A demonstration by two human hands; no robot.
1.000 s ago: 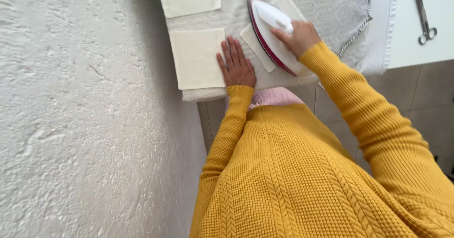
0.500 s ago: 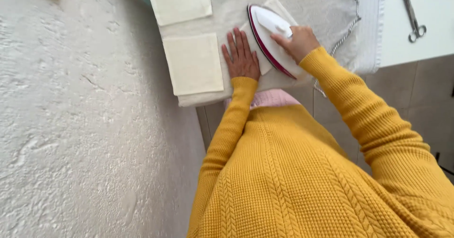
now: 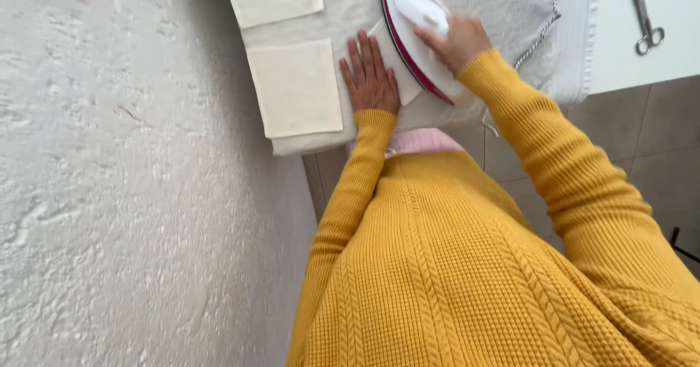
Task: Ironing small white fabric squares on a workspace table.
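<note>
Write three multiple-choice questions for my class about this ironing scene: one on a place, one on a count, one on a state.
1. Where are the scissors?
A. on the white table at the far right
B. under the iron
C. in the left hand

2. How many cream cloth squares lie free, left of the hands?
A. two
B. five
C. none

3. How is the left hand?
A. flat, fingers spread on the cloth
B. clenched in the air
C. gripping the iron

Key: 1 A, they lie beyond the towel's edge. 2 A, one sits above the other. 3 A, the right hand holds the iron.

Glossy plastic iron (image 3: 415, 32), matt cloth squares (image 3: 295, 86), rough plaster wall (image 3: 109, 192)
</note>
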